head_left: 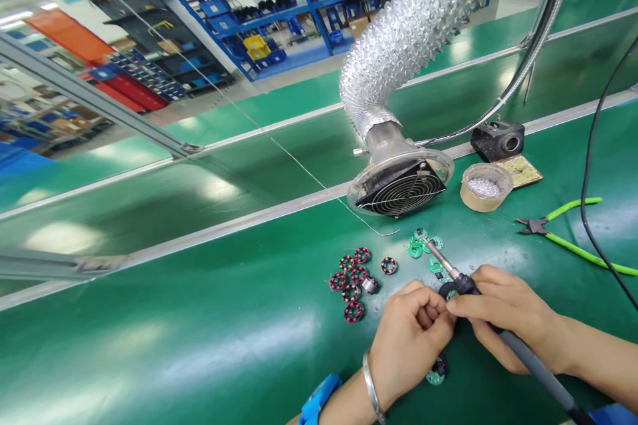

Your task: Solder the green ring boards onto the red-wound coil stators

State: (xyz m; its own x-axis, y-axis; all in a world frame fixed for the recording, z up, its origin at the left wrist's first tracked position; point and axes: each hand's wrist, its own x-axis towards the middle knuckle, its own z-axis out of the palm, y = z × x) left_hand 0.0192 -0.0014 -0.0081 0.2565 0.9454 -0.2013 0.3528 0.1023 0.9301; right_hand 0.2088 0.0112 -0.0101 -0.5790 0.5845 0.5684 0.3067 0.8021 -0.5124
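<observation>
My right hand (518, 319) is wrapped round a soldering iron (535, 366), whose metal tip points up and left over some small round green circuit boards (415, 247). Close beside it, my left hand (411, 329) is closed in a pinch, its fingertips meeting my right fingers. A black curved piece (447, 288) shows at those fingertips; what exactly the left hand grips is hidden. Another green board with a dark part (436, 372) lies below, partly behind the left hand. To the left sit several small wound motor coils (351, 292) with red and copper windings.
A fume extractor fan (406, 189) on a silver duct (393, 46) hangs over the bench (224, 339). At the right are a tub of metal bits (486, 187), a black holder (498, 139), a yellow sponge tray (522, 171), green-handled cutters (538, 226) and a black cable (591, 166).
</observation>
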